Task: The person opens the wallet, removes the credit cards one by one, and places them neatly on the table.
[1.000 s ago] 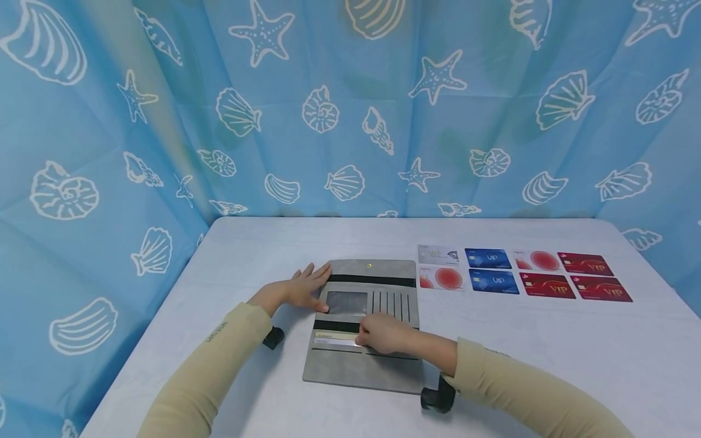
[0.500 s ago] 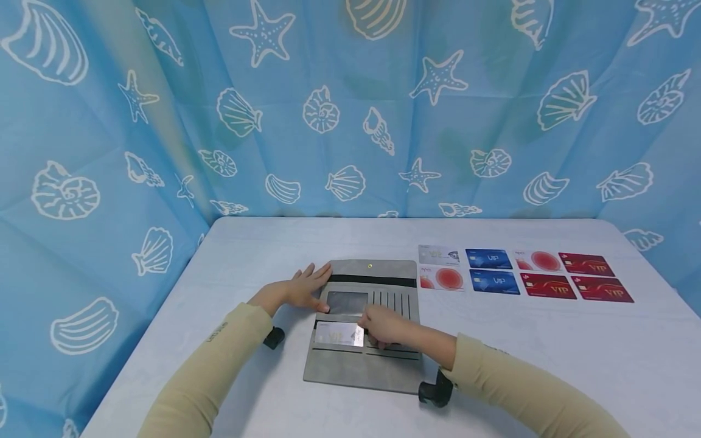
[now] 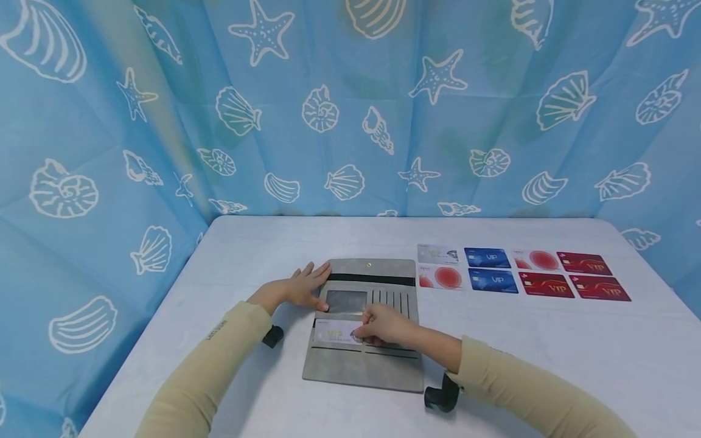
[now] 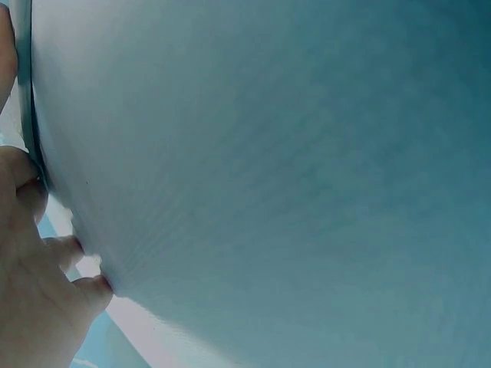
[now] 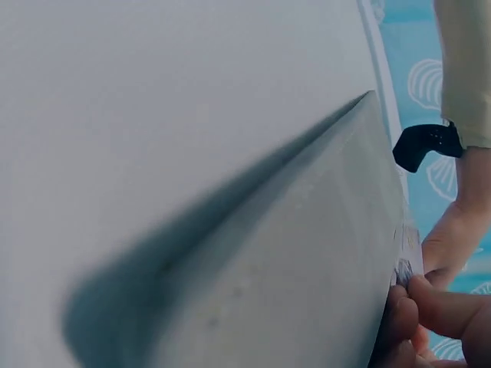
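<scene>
A grey wallet (image 3: 361,368) lies unfolded on the table, with slots, a clear window (image 3: 347,302) and two black bands. My right hand (image 3: 386,323) pinches the right end of a pale silver VIP card (image 3: 331,331), which lies face up over the wallet's lower left slots. Whether its lower edge is inside a slot cannot be told. In the right wrist view, thumb and finger hold the card (image 5: 410,244) beyond the wallet's grey surface (image 5: 307,253). My left hand (image 3: 302,289), fingers spread, rests at the wallet's upper left edge.
Several cards lie in two rows to the right of the wallet: a silver card (image 3: 437,253), blue cards (image 3: 493,280), white cards with red circles (image 3: 440,277) and red cards (image 3: 600,288). Behind the white table (image 3: 263,240) hangs a blue shell-patterned curtain (image 3: 383,91).
My right hand has tipped the silver card from nearly edge-on, through a tilted glare, to face up with its print readable. My left hand has stayed in place.
</scene>
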A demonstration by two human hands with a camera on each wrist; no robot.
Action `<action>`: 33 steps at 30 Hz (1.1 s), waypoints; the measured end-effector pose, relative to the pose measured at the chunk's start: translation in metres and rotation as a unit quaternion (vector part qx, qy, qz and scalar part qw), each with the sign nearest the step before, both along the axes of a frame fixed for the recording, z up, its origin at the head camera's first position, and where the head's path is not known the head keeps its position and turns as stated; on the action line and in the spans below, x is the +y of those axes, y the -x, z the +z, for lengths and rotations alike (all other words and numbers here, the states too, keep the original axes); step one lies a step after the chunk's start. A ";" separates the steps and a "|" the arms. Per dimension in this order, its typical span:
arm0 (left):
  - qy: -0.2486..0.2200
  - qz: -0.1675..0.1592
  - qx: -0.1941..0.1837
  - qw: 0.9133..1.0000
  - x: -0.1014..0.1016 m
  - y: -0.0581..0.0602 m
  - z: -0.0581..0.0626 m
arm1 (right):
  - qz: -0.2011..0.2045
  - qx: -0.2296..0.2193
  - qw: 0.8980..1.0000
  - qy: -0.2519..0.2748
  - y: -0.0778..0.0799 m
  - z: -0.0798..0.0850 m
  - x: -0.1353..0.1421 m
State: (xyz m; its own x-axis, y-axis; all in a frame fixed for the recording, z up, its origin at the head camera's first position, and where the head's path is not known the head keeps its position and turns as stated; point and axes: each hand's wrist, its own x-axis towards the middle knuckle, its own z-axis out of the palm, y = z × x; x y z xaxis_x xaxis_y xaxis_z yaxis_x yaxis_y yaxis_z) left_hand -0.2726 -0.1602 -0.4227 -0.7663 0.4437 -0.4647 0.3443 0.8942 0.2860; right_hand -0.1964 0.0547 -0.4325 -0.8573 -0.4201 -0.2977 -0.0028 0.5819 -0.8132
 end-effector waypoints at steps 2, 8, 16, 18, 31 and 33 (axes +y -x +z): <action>-0.002 0.002 -0.001 1.000 0.000 0.000 0.000 | -0.015 -0.009 1.000 0.024 0.000 -0.001 0.000; -0.001 0.000 0.009 1.000 0.000 0.000 -0.001 | -0.056 -0.056 0.993 0.092 0.004 -0.003 0.000; -0.011 -0.012 0.011 1.000 -0.003 0.001 -0.001 | -0.097 -0.082 0.983 0.135 0.006 -0.001 0.010; -0.015 -0.014 0.009 1.000 -0.003 0.001 -0.001 | -0.101 -0.082 0.981 0.143 0.007 0.001 0.015; -0.017 -0.003 0.001 1.000 -0.001 0.000 0.000 | -0.098 -0.047 0.985 0.135 0.008 0.020 0.057; -0.017 -0.004 0.002 1.000 -0.002 0.001 0.000 | -0.100 -0.042 0.986 0.127 0.008 0.022 0.063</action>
